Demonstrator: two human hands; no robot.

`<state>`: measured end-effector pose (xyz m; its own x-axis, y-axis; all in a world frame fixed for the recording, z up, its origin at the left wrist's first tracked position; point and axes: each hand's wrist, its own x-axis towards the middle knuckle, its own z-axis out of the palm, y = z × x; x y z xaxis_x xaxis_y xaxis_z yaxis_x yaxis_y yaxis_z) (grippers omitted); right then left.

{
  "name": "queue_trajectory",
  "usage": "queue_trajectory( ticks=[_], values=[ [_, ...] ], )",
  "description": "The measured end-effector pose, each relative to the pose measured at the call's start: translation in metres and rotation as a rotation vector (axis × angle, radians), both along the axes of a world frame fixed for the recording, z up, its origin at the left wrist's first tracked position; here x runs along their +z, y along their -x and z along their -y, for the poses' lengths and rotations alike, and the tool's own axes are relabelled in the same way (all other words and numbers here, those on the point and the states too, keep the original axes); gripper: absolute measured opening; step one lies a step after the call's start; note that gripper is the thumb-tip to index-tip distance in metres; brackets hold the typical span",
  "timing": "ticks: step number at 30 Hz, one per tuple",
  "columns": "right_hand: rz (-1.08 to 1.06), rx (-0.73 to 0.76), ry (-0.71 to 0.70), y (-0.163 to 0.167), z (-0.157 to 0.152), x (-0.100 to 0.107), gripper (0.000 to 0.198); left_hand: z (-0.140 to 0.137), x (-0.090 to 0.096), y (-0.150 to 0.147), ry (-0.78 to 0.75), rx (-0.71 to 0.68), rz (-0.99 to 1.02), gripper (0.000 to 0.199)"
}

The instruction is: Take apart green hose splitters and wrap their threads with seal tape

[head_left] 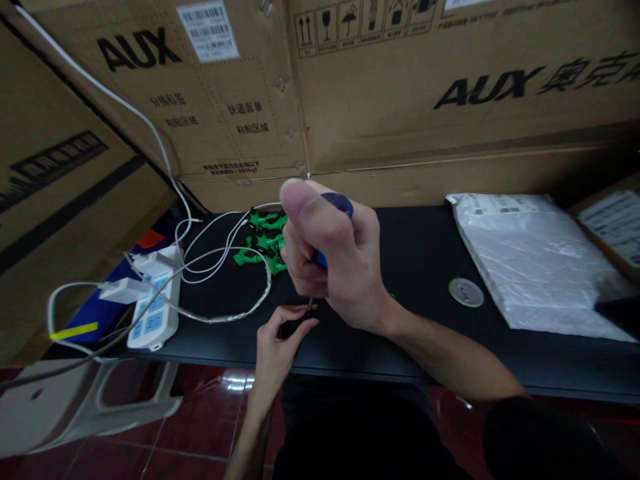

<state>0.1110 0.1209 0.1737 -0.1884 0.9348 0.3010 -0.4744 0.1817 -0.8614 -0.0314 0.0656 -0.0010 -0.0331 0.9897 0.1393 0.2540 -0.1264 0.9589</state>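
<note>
My right hand (340,257) is wrapped round the blue handle of a screwdriver (338,202), held upright close to the camera. Its thin metal shaft points down toward my left hand (277,340). The thumb and forefinger of that hand pinch a small dark piece (306,315) at the table's front edge, and the shaft's tip meets it there. What the piece is cannot be made out. Behind my right hand lie several green and black plastic parts (263,240), partly hidden by my fingers.
A white power strip (157,300) with plugs and looping white cables stands at the left of the black table (410,267). On the right are a round disc (466,292) and a white wrapped package (540,260). Large cardboard boxes (370,100) wall off the back. A plastic stool (65,400) stands below left.
</note>
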Motion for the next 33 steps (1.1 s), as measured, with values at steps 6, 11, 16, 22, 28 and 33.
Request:
queue_trajectory(
  ticks=[6, 11, 16, 22, 28, 33],
  values=[
    [0.009, -0.028, -0.022, -0.0003, 0.0009, 0.0, 0.062, -0.0004, -0.0008, -0.0006, 0.007, -0.003, 0.028, 0.024],
    [-0.021, -0.006, -0.033, 0.0008, 0.0009, -0.0012, 0.061, -0.0006, 0.0, -0.0015, 0.015, -0.002, 0.028, 0.025],
    [0.004, -0.016, -0.011, -0.0003, 0.0012, -0.0011, 0.061, 0.0, 0.0, -0.0014, 0.022, 0.001, 0.03, 0.026],
    [-0.063, -0.001, -0.036, 0.0005, 0.0015, -0.0018, 0.053, -0.0005, -0.0019, 0.0002, 0.009, 0.006, 0.033, 0.023],
    [-0.04, -0.032, -0.058, 0.0038, 0.0014, -0.0014, 0.051, -0.0007, -0.0033, 0.0009, -0.004, 0.016, 0.03, 0.019],
    [-0.09, -0.005, -0.077, 0.0033, 0.0022, -0.0022, 0.047, -0.0003, -0.0028, 0.0003, -0.008, 0.025, 0.022, 0.02]
  ],
)
